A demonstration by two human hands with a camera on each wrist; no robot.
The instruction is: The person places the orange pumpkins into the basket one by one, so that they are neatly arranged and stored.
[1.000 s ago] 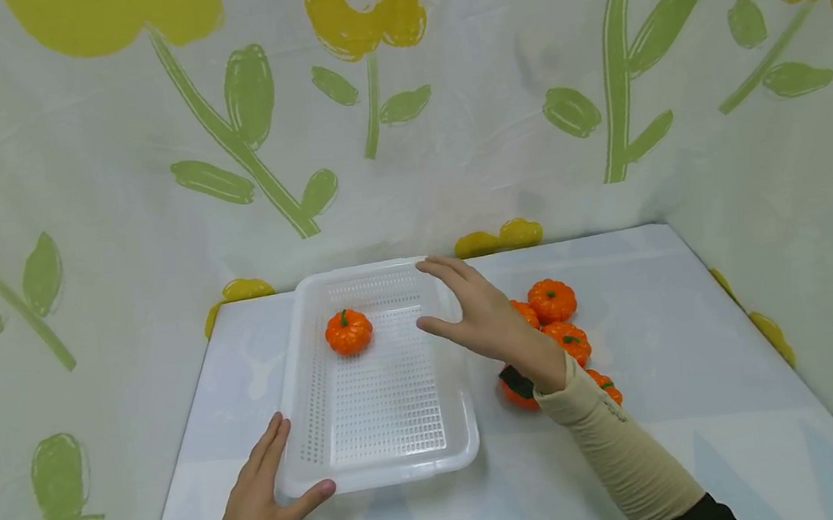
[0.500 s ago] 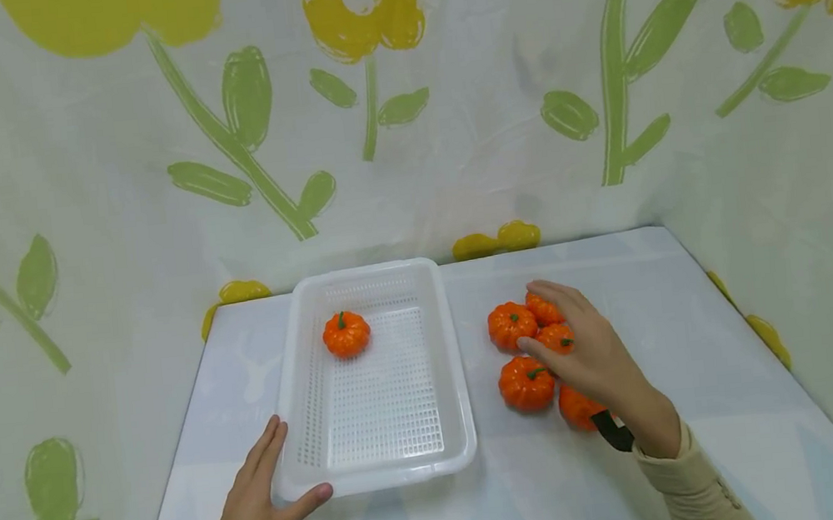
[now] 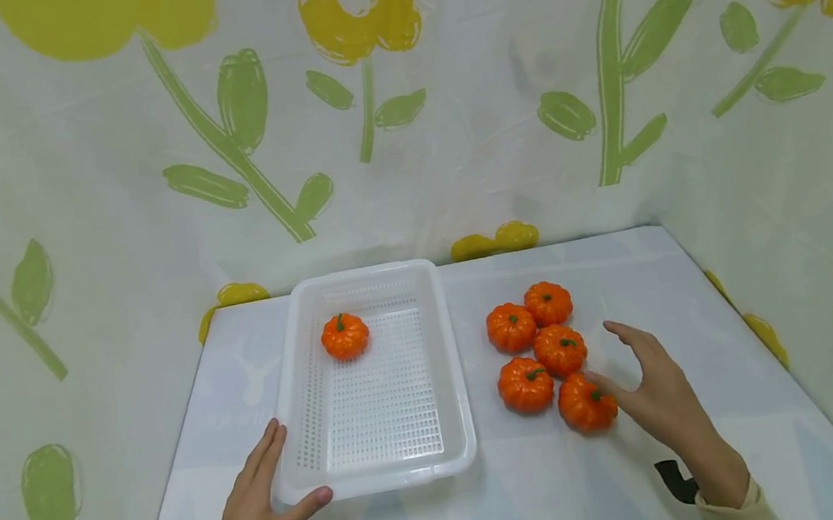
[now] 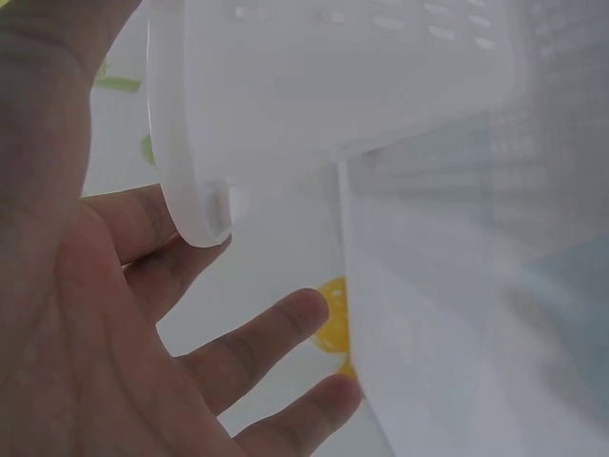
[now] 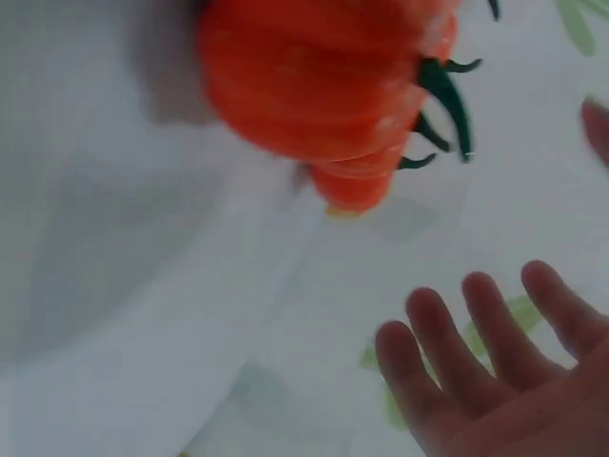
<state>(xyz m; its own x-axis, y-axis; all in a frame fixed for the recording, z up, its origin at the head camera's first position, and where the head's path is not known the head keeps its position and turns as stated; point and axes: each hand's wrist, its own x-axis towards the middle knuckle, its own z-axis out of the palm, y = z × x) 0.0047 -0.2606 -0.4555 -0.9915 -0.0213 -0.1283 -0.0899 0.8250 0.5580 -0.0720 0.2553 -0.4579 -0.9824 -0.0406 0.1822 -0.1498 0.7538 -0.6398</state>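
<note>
A white plastic basket (image 3: 387, 482) with a slotted floor and sides holds one small orange pumpkin (image 3: 344, 336). My left hand (image 3: 254, 497) rests at its near left corner, fingers along the left rim and thumb at the front rim; in the left wrist view the corner rim (image 4: 176, 124) lies between thumb and fingers. Right of the basket, several orange pumpkins (image 3: 524, 384) with green stems sit in a cluster. My right hand (image 3: 663, 399) holds nothing, fingers spread apart, its thumb overlapping the nearest pumpkin (image 3: 581, 403). The right wrist view shows that pumpkin (image 5: 304, 76) close, with spread fingers (image 5: 490, 343) below.
Basket and pumpkins stand on a pale table (image 3: 701, 325). Behind it and at both sides hangs a white cloth (image 3: 454, 181) printed with yellow flowers and green stems. A black strap (image 3: 676, 482) is at my right wrist.
My right hand has moved from above the basket, across the pumpkins, to their right side, uncovering the whole cluster. The left hand and the pumpkin in the basket have stayed put.
</note>
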